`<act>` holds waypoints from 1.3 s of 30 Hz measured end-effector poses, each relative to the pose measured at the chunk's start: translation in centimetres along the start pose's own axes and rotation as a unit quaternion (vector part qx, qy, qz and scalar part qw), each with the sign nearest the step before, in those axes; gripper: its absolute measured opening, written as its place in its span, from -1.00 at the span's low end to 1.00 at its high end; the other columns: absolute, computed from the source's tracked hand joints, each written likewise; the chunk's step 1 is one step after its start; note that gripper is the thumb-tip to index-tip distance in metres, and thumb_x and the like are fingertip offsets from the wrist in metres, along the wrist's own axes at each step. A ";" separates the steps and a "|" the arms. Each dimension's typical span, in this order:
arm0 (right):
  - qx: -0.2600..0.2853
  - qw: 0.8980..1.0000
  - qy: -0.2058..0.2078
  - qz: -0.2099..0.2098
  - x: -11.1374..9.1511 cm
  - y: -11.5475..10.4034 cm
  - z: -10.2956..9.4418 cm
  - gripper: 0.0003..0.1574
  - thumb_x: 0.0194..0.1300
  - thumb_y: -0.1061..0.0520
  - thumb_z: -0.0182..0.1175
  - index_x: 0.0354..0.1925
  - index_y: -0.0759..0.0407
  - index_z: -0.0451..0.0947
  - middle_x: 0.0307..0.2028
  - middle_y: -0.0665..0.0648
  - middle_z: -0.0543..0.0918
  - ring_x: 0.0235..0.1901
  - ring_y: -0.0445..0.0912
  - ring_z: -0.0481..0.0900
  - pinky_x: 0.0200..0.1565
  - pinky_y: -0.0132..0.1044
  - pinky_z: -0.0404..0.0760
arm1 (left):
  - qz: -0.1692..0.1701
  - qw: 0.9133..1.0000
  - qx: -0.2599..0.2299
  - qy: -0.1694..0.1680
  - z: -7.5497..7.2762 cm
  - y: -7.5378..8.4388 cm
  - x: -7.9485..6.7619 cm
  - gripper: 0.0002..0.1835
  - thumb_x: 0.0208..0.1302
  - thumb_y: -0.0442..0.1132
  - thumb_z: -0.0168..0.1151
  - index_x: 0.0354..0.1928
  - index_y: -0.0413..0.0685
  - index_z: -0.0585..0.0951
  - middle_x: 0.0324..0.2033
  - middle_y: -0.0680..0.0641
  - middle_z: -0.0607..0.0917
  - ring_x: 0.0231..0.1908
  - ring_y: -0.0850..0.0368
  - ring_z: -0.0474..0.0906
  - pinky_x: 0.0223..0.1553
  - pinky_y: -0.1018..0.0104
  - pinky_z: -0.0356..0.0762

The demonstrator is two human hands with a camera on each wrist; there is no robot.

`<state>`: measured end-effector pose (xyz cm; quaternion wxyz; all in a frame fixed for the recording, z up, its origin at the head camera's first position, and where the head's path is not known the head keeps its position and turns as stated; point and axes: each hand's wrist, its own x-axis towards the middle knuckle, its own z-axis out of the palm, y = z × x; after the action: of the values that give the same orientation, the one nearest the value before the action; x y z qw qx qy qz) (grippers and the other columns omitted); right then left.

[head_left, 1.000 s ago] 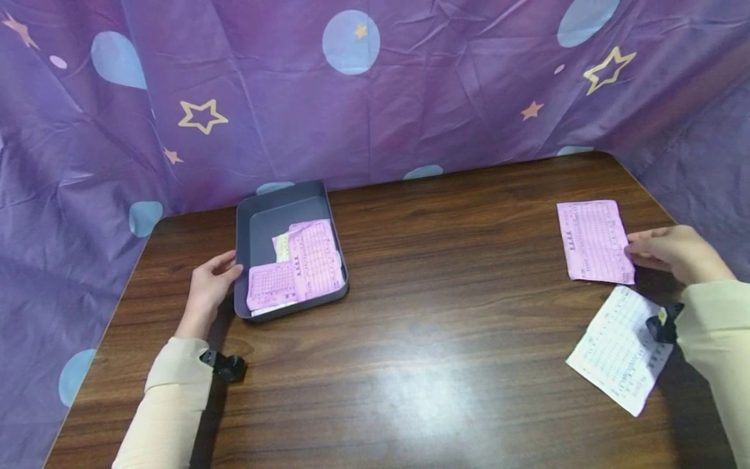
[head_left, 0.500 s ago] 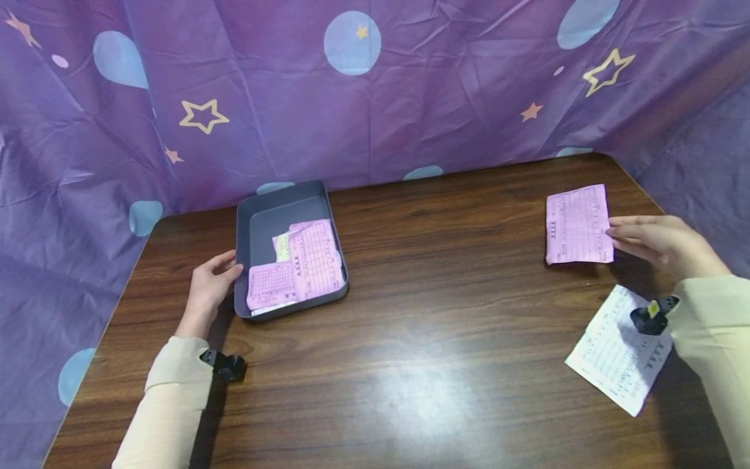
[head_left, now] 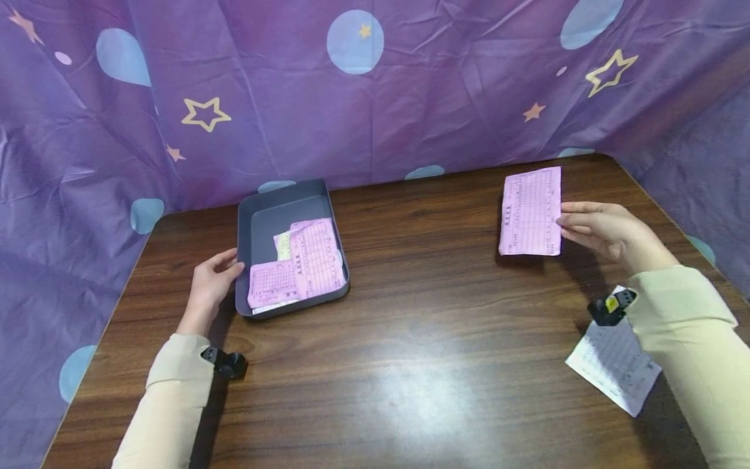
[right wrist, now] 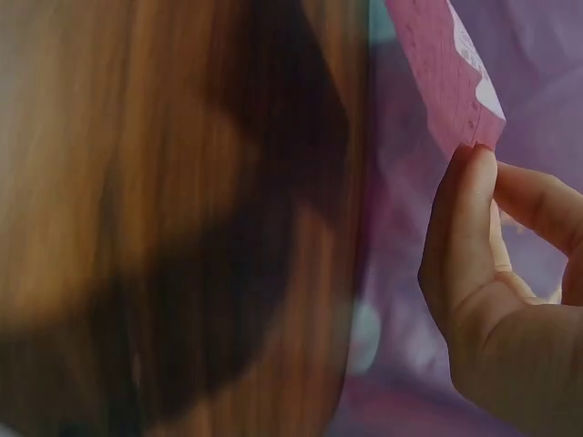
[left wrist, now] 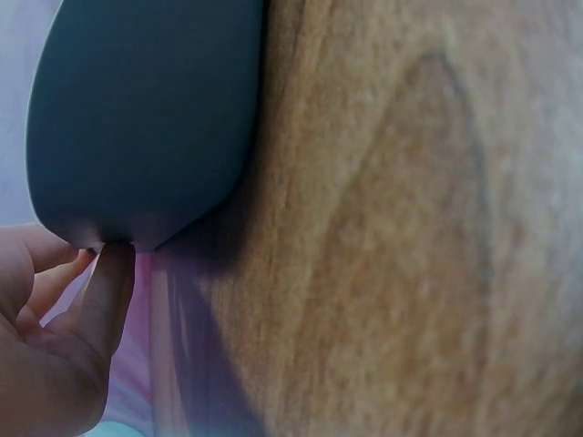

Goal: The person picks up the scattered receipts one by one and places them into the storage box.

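Observation:
My right hand (head_left: 609,231) pinches the right edge of a pink printed paper slip (head_left: 532,212), held tilted above the table. In the right wrist view, thumb and fingertips meet at the slip's (right wrist: 455,82) lower end, where a bit of white shows behind the pink. My left hand (head_left: 212,285) grips the left wall of a dark grey tray (head_left: 258,212) with thumb and fingers. The left wrist view has the fingertips right at the tray's (left wrist: 146,118) wall. Inside the tray lie pink slips (head_left: 318,257), with a yellowish slip (head_left: 282,246) partly beneath.
A white printed slip (head_left: 615,365) lies on the brown wooden table (head_left: 422,312) at the right, partly under my right sleeve and its black wrist camera (head_left: 611,307). Behind the table hangs a purple curtain (head_left: 445,85) with stars and dots.
My right hand has lifted the pink slip off the table and carried it left and farther back. The right forearm now covers part of the white slip. My left hand and the tray stay put.

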<state>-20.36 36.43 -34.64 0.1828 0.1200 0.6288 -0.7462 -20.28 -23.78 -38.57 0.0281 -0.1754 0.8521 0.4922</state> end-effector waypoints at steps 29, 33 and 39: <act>-0.043 0.996 -0.062 -0.040 2.7 1.4 19.2 -0.47 0.33 0.42 -0.05 0.25 0.46 0.18 -0.46 -0.15 0.60 -0.39 -0.34 0.57 -0.22 -0.54 0.59 | 0.013 1.000 0.001 0.005 -0.1 -0.1 0.0 -0.48 0.37 -0.31 0.03 0.35 -0.19 0.33 0.24 -0.28 0.49 -0.19 0.53 0.38 -0.31 0.78 0.35; -0.019 0.997 -0.060 -0.036 3.3 2.5 21.6 -0.40 0.30 0.43 -0.04 0.29 0.49 0.14 -0.48 -0.13 0.58 -0.44 -0.33 0.57 -0.27 -0.54 0.59 | 0.011 1.000 0.008 0.005 -0.2 -0.1 0.1 -0.49 0.37 -0.30 0.04 0.36 -0.18 0.33 0.26 -0.26 0.48 -0.04 0.39 0.43 -0.31 0.79 0.34; 0.001 0.997 -0.068 -0.021 3.7 4.2 25.2 -0.39 0.27 0.44 -0.02 0.29 0.49 0.19 -0.50 -0.08 0.57 -0.47 -0.30 0.56 -0.33 -0.53 0.60 | 0.006 1.000 0.005 0.007 -0.3 -0.1 0.1 -0.49 0.38 -0.29 0.04 0.36 -0.16 0.33 0.25 -0.26 0.49 -0.12 0.45 0.41 -0.32 0.78 0.36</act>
<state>-20.66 10.62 -35.42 0.2092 0.0553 0.6168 -0.7568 -20.28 -24.09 -38.57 0.0201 -0.1738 0.8560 0.4865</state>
